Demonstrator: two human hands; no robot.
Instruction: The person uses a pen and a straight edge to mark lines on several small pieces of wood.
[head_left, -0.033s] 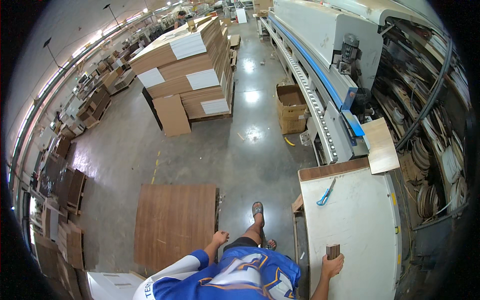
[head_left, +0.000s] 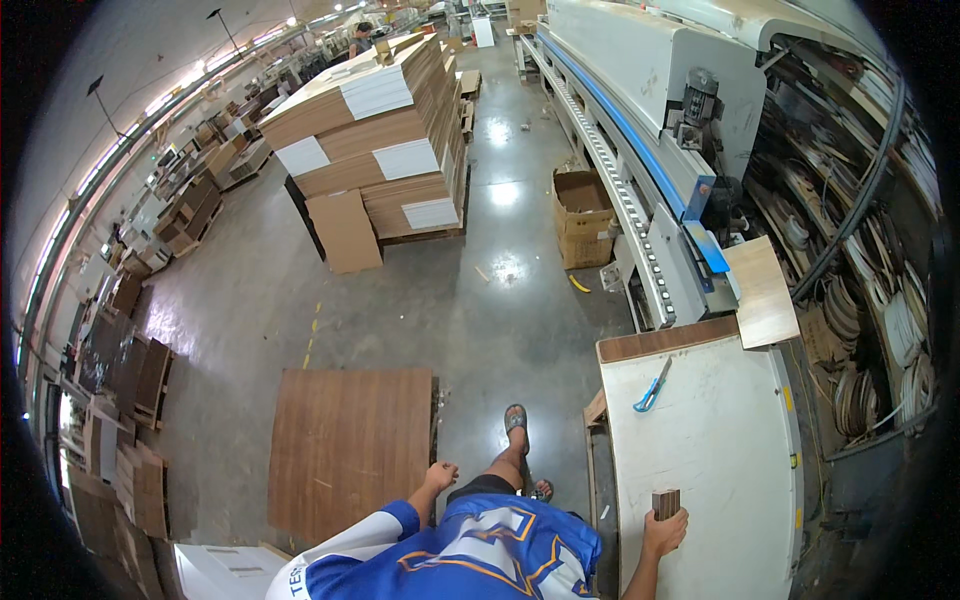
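On the white-topped table (head_left: 710, 430) to my right, my right hand (head_left: 665, 532) is wrapped round a small block of brown wood-grain strips (head_left: 666, 503), which stands on the tabletop. My left hand (head_left: 441, 475) hangs in front of my body, its fingers curled in, with nothing visible in them. It is nearest to a large brown wood-grain panel (head_left: 350, 450), lying low to the left, and does not touch it. A blue utility knife (head_left: 653, 385) lies on the table, beyond my right hand.
A long machine (head_left: 640, 190) with a blue rail runs ahead from the table. Beside it stands an open cardboard box (head_left: 582, 215). A tall stack of boards (head_left: 380, 140) rises ahead to the left. Coils of edging strip (head_left: 850, 390) fill a rack at the right.
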